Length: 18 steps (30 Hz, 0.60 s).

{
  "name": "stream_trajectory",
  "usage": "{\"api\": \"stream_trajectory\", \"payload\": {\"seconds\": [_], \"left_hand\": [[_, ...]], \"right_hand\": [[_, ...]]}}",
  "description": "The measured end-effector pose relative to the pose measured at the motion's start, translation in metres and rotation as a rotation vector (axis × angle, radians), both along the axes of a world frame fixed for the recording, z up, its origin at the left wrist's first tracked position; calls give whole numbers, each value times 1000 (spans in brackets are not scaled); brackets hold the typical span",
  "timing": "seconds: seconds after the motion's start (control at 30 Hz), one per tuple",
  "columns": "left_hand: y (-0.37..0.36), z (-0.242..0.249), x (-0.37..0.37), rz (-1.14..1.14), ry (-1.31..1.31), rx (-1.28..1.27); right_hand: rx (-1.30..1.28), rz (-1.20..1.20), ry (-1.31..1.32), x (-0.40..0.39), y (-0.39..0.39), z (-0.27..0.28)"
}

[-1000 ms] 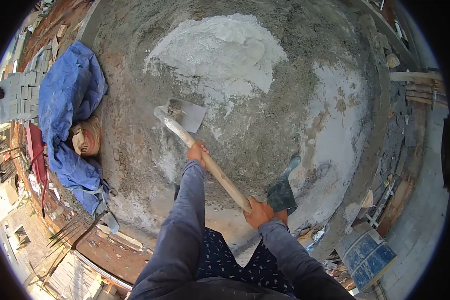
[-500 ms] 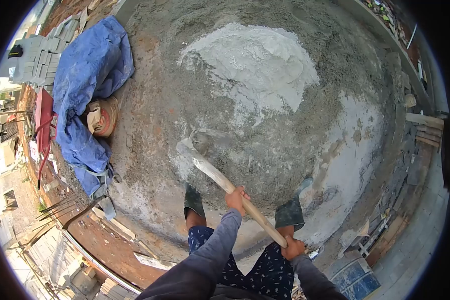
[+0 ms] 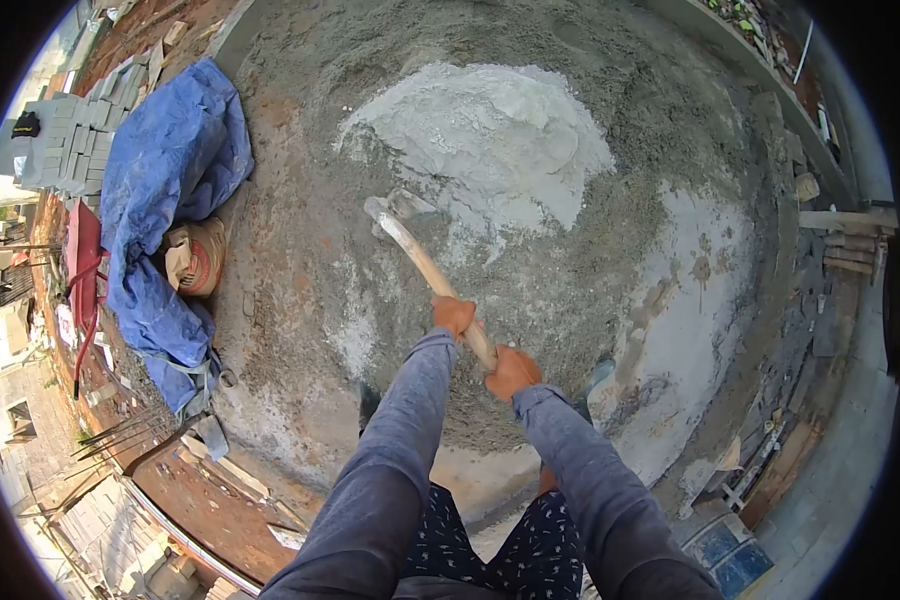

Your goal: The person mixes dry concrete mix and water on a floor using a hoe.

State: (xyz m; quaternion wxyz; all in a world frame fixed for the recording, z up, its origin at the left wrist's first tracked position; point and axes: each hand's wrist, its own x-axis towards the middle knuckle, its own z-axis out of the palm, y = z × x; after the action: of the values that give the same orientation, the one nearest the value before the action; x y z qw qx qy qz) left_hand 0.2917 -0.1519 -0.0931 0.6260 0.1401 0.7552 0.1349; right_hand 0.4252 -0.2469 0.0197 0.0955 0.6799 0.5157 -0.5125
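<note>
My left hand [image 3: 454, 315] is wrapped round the wooden handle of a hoe [image 3: 417, 256]. Lower on the same handle, near its end, my right hand [image 3: 514, 373] grips with closed fingers. Both arms reach forward. The hoe's head [image 3: 406, 205] rests at the near left edge of a pale grey powder heap [image 3: 500, 130], which looks like cement. Darker grey sandy material [image 3: 660, 110] surrounds the heap. Part of the blade is hard to make out against the powder.
To the left lie a crumpled blue tarp [image 3: 175, 150], a paper sack [image 3: 198, 258] and a red wheelbarrow [image 3: 83, 260]. Grey blocks [image 3: 75, 135] are stacked behind them. Wood pieces [image 3: 850, 240] lie at the right edge. My boots stand partly hidden behind my arms.
The hoe has moved forward, its head now by the powder heap. Both hands went forward with it, and my right hand is now closer to my left.
</note>
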Motion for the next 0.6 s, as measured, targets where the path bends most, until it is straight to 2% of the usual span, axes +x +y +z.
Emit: {"api": "stream_trajectory", "payload": {"seconds": [0.07,0.1,0.17,0.23,0.3,0.33,0.37,0.47,0.57,0.6], "left_hand": [[-44,14,39,-90,87,0],[-65,30,53,-79,56,-29],[-102,28,63,-140,13,-101],[-120,69,58,-93,-80,-84],[-149,100,49,12,-329,-100],[-163,125,53,99,-389,-116],[-178,144,58,186,-450,-135],[-226,130,80,515,-534,-293],[-267,121,117,596,-438,-563],[-282,111,115,618,-451,-526]], "right_hand": [[-42,-47,-33,29,-44,10],[-86,-93,-49,36,-69,22],[-84,-159,-61,43,-103,46],[-93,-131,-74,41,-115,85],[-44,-82,-87,44,-140,127],[13,-48,-95,50,-159,146],[-39,-92,-70,62,-178,171],[-67,-110,31,120,-258,214],[-86,-62,-33,168,-317,211],[-62,-18,-34,180,-322,202]]}}
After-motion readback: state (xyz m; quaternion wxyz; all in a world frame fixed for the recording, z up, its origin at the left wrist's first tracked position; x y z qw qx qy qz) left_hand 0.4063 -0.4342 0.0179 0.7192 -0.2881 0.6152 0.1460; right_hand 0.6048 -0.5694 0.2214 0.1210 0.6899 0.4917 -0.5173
